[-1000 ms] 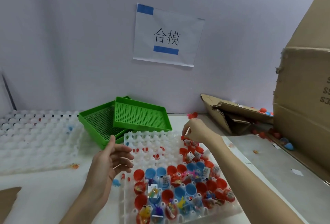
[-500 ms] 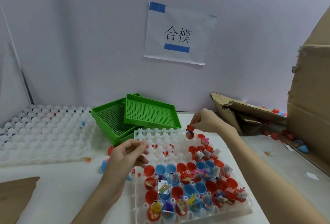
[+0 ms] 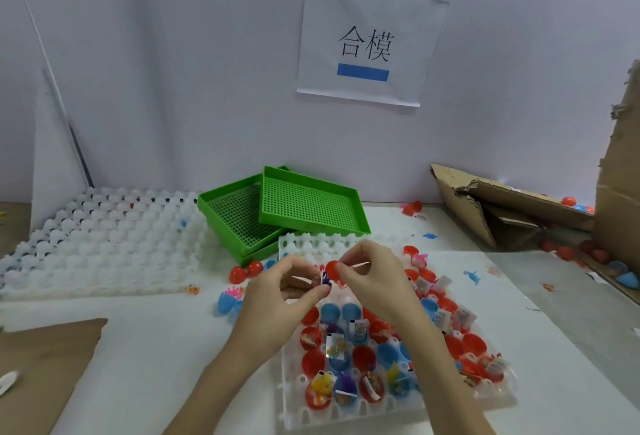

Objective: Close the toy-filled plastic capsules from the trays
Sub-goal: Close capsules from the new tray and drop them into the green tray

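Here both hands meet above the far end of the white tray (image 3: pixel 391 407), which sits on the counter (image 3: pixel 166 348) with open red and blue capsule halves in its cells. The right hand (image 3: pixel 372 271) pinches a red capsule (image 3: pixel 333 269) between thumb and fingertips. The left hand (image 3: pixel 284 290) pinches what seems to be its other half with a small dark toy, just beside it. Green trays (image 3: pixel 311 206) lie behind, stacked askew.
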